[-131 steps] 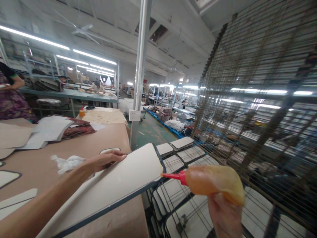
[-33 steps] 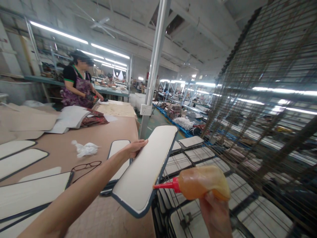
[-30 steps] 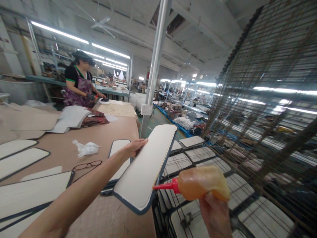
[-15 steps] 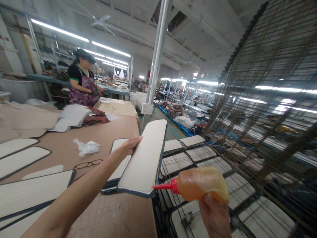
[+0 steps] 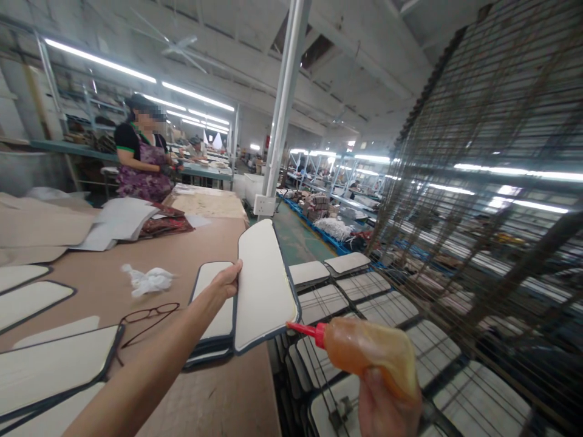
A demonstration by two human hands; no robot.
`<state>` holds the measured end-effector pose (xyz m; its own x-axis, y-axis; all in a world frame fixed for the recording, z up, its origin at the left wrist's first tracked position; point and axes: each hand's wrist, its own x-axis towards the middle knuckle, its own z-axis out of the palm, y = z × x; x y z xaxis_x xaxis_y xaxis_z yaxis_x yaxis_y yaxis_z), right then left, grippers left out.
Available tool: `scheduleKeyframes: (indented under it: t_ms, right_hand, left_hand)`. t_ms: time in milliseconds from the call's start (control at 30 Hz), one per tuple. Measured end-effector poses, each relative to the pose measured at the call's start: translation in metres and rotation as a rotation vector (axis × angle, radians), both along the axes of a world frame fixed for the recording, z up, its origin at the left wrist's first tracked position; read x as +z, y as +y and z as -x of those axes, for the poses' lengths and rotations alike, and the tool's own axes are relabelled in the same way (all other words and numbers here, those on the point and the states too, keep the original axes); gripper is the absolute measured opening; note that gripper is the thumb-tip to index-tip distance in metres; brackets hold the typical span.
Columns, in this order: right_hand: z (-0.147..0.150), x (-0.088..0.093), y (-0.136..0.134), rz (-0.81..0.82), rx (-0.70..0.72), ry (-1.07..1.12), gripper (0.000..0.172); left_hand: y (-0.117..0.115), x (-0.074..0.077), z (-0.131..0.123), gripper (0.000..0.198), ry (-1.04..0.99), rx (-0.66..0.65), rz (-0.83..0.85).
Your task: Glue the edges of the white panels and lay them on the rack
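Observation:
My left hand (image 5: pixel 225 281) grips the left edge of a long white panel with a dark trimmed border (image 5: pixel 262 285) and holds it raised above the brown table (image 5: pixel 214 388). My right hand (image 5: pixel 385 409) is wrapped round a soft amber squeeze bottle (image 5: pixel 368 355). Its red nozzle touches the panel's lower right corner. A stack of similar panels (image 5: pixel 212 315) lies on the table just under the raised one.
More trimmed panels (image 5: pixel 50 367) lie at the left, with a pair of glasses (image 5: pixel 148 314) and a crumpled white cloth (image 5: pixel 148 280). A tall wire rack (image 5: pixel 478 200) holding panels (image 5: pixel 378 306) fills the right. A person (image 5: pixel 141 161) stands at the far left behind paper sheets. A steel post (image 5: pixel 280 109) rises ahead.
The panel has swung round in my left hand so its long side now points away from me. The nozzle has gone from the long right edge to the near corner.

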<state>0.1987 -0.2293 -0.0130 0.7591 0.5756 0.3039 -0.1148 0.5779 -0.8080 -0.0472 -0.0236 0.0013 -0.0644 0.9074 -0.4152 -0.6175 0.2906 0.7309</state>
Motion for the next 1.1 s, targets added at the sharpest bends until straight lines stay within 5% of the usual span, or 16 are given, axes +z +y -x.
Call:
scheduleKeyframes:
  t_ms: [233,367,500,700,933,1100]
  right_hand:
    - [0.020,-0.015,0.006,-0.043,0.023,-0.100,0.063]
    - [0.043,-0.019,0.009,0.014,0.070,0.021,0.067]
    - [0.035,0.013,0.011,-0.124,0.154,0.156,0.054]
    - [-0.008,0.074,0.028,-0.274,0.207,0.062,0.042]
    - [-0.025,0.082,0.053,-0.237,0.296,-0.081,0.046]
    - [-0.032,0.082,0.057,-0.226,0.318,-0.150,0.050]
  left_hand:
    - [0.001,0.000,-0.011,0.015,-0.037,0.066,-0.013]
    - [0.001,0.003,-0.016,0.015,0.002,0.097,-0.050]
    - [-0.008,0.006,-0.014,0.022,0.052,0.068,-0.119]
    - [-0.030,0.019,-0.011,0.017,0.103,-0.054,-0.207]
    - [-0.038,0.024,-0.013,0.022,0.220,-0.286,-0.358]
    - [-0.042,0.027,-0.011,0.025,0.216,-0.340,-0.375]
